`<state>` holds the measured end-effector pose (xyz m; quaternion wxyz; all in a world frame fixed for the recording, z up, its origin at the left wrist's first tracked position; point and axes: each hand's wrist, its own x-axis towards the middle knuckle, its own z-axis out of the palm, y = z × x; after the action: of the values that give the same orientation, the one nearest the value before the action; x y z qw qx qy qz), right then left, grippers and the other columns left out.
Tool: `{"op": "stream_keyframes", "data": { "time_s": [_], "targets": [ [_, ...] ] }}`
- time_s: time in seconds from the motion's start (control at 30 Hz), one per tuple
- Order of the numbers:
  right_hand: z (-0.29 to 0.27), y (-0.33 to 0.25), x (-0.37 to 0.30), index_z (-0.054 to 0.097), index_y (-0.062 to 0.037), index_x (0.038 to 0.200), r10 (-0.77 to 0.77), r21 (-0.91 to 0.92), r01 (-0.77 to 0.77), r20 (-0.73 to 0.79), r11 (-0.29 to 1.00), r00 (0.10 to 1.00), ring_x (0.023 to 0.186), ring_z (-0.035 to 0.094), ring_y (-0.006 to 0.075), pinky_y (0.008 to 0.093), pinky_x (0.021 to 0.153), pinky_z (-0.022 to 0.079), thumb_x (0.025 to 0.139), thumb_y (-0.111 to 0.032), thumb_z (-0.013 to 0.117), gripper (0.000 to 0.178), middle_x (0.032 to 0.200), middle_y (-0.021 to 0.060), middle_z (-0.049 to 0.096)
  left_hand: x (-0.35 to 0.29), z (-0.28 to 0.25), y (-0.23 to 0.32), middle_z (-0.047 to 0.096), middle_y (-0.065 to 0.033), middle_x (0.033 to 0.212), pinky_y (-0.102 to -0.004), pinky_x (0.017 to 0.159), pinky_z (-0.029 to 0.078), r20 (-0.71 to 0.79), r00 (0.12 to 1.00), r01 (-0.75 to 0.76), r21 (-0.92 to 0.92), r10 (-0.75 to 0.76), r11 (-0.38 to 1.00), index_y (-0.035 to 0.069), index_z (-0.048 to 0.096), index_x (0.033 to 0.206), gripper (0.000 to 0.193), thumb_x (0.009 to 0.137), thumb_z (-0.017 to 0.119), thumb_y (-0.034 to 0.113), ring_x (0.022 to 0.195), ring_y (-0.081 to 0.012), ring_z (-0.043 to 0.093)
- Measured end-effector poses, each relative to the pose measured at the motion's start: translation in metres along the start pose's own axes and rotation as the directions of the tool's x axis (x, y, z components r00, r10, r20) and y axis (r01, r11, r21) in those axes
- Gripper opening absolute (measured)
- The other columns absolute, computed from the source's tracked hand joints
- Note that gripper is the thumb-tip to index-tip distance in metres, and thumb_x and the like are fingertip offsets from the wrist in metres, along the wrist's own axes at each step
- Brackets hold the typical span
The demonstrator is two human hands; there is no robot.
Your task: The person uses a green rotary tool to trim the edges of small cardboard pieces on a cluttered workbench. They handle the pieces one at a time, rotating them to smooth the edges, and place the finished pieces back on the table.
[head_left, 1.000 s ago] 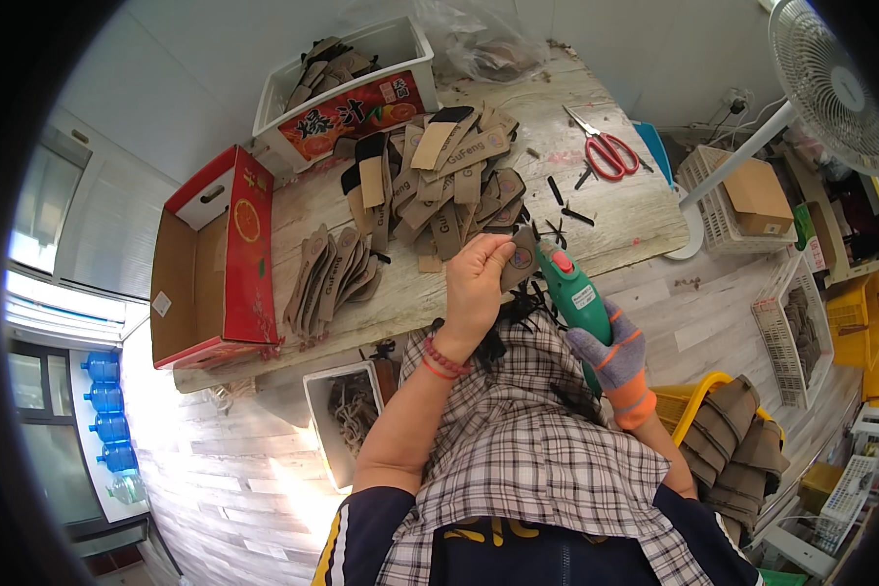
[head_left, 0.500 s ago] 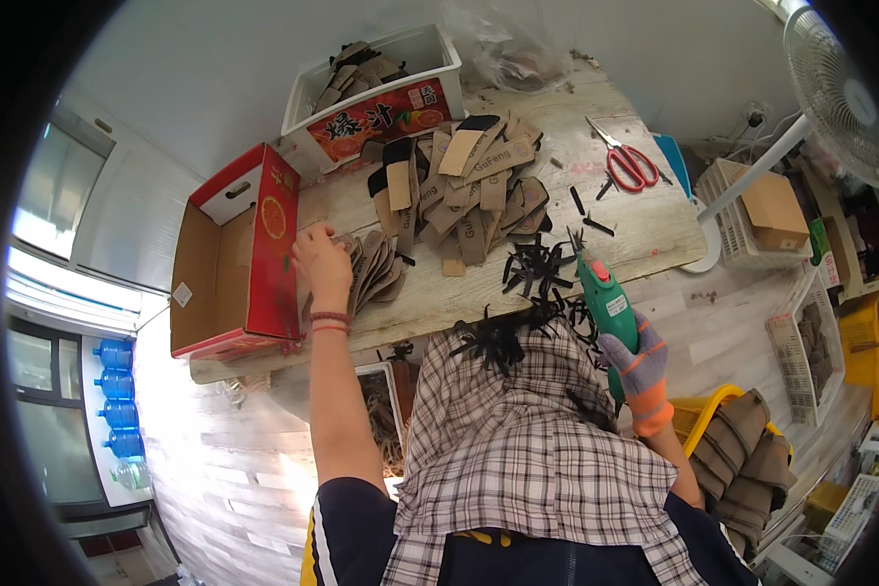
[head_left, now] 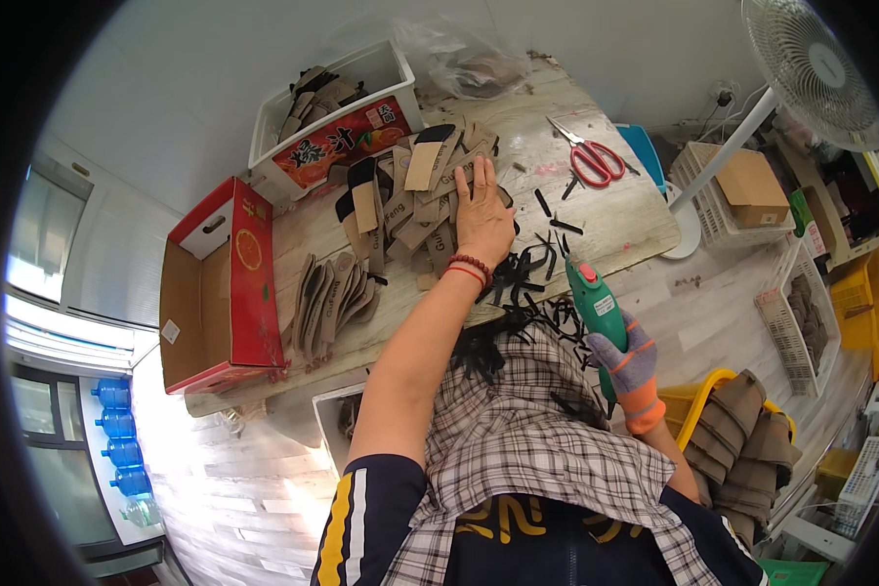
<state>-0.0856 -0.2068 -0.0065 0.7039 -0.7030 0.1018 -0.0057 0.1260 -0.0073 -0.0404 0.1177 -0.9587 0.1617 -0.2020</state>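
On the heap of flat tan-and-black fabric strips (head_left: 422, 210): my bare left hand (head_left: 485, 220) lies palm down at its right side, fingers outstretched and slightly parted; I see nothing pinched, though the thumb's underside is hidden.
Green plastic hand tool with red button and narrow tip (head_left: 601, 308): right of the heap and nearer me, my right hand in its grey-and-orange knit glove (head_left: 630, 366) wraps firmly around the handle.
Strip weight and feel: light, I judge, stiff enough to stay flat yet able to bend, with a matte face unlikely to slip or break.
Where to take hold: one strip by its long edges or free end, thumb against fingertips, since overlapping neighbours could drag along.
Fanned stack of tan strips (head_left: 330, 303): left of the heap and slightly nearer me.
Red open cardboard carton (head_left: 252, 313): farther left of the heap.
Thin black fabric trimmings (head_left: 527, 278): between the heap and my lap, toward the right.
Red-handled metal scissors (head_left: 578, 143): right of the heap, well apart.
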Motion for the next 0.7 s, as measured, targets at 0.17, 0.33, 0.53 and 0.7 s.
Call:
{"op": "stream_keyframes", "data": {
  "time_s": [0.17, 0.33, 0.53, 0.7],
  "targets": [
    [-0.003, -0.003, 0.001, 0.054, 0.0017, 0.119, 0.018, 0.069, -0.016, -0.030, 0.997, 0.999, 0.063, 0.054, 0.0063, 0.0207, 0.055, 0.044, 0.080, -0.011, 0.071, 0.044, 0.083, 0.0023, 0.062, -0.015, -0.026, 0.005, 0.036, -0.0190, 0.140, -0.0515, 0.112, 0.006, 0.069, 0.987, -0.129, -0.219, 0.147, 0.967, -0.006, 0.056, 0.115, 0.046, 0.090, 0.049, 0.032, 0.137, -0.0324, 0.018],
    [-0.004, -0.004, 0.002, 0.054, 0.0013, 0.117, -0.010, 0.024, 0.011, -0.046, 1.000, 0.999, 0.060, 0.053, 0.0065, 0.0210, 0.054, 0.043, 0.081, -0.013, 0.071, 0.042, 0.079, 0.0020, 0.061, -0.050, -0.019, 0.001, 0.052, -0.0163, 0.124, -0.0420, 0.100, 0.031, -0.054, 0.957, -0.261, -0.596, 0.286, 0.759, 0.000, 0.058, 0.111, 0.031, 0.090, 0.051, 0.021, 0.116, -0.0313, 0.044],
    [-0.004, -0.002, 0.000, 0.055, 0.0000, 0.116, -0.021, 0.000, 0.021, -0.044, 1.000, 0.999, 0.060, 0.053, 0.0065, 0.0212, 0.053, 0.043, 0.080, -0.015, 0.072, 0.042, 0.078, 0.0017, 0.061, -0.046, -0.006, -0.009, 0.056, -0.0113, 0.105, -0.0367, 0.087, 0.039, 0.048, 0.989, -0.048, -0.789, 0.139, 0.613, 0.001, 0.058, 0.112, 0.031, 0.083, 0.060, 0.011, 0.100, -0.0294, 0.047],
    [-0.003, -0.002, -0.001, 0.055, 0.0002, 0.116, -0.007, 0.039, 0.009, -0.050, 0.999, 0.999, 0.061, 0.053, 0.0062, 0.0211, 0.054, 0.043, 0.080, -0.015, 0.073, 0.043, 0.079, 0.0019, 0.061, -0.049, -0.022, -0.002, 0.056, -0.0093, 0.084, -0.0394, 0.078, 0.042, -0.094, 0.995, -0.055, -0.841, -0.045, 0.538, 0.003, 0.064, 0.091, 0.018, 0.073, 0.067, 0.005, 0.089, -0.0302, 0.051]
  ]
}}
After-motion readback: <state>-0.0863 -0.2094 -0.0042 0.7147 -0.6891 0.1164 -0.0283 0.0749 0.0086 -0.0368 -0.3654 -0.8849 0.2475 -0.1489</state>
